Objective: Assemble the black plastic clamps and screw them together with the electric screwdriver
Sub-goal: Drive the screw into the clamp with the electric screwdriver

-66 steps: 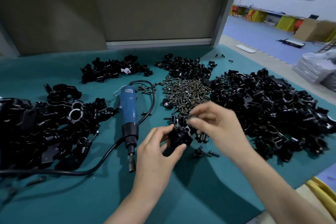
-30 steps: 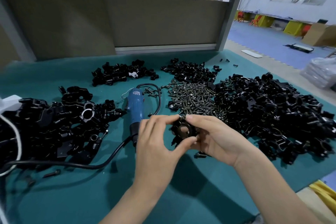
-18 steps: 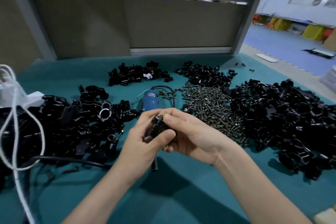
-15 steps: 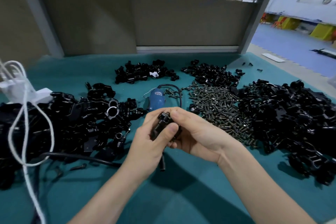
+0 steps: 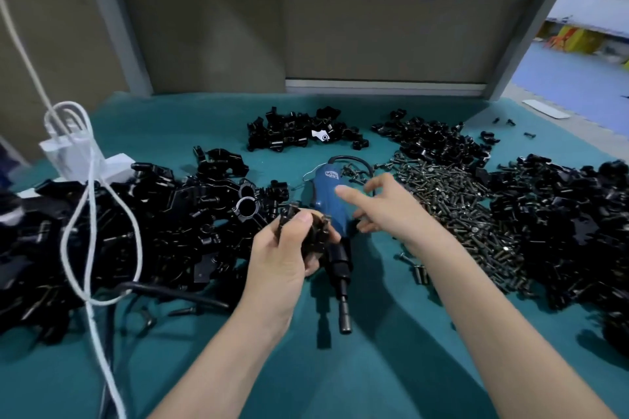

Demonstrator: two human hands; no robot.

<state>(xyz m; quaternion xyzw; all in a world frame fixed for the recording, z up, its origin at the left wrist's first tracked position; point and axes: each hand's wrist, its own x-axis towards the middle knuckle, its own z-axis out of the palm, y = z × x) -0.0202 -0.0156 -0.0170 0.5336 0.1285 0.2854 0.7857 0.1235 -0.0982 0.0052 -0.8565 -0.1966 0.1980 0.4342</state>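
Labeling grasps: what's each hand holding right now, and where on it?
Left hand grips the clamp around its body, thumb on top. Right hand is open, holding nothing, over the screwdriver.

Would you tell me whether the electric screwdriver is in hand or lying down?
Lying down: the electric screwdriver rests on the teal mat; the open right hand hovers over it.

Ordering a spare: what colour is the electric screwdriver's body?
Blue, with a black nose; the electric screwdriver shows in the head view.
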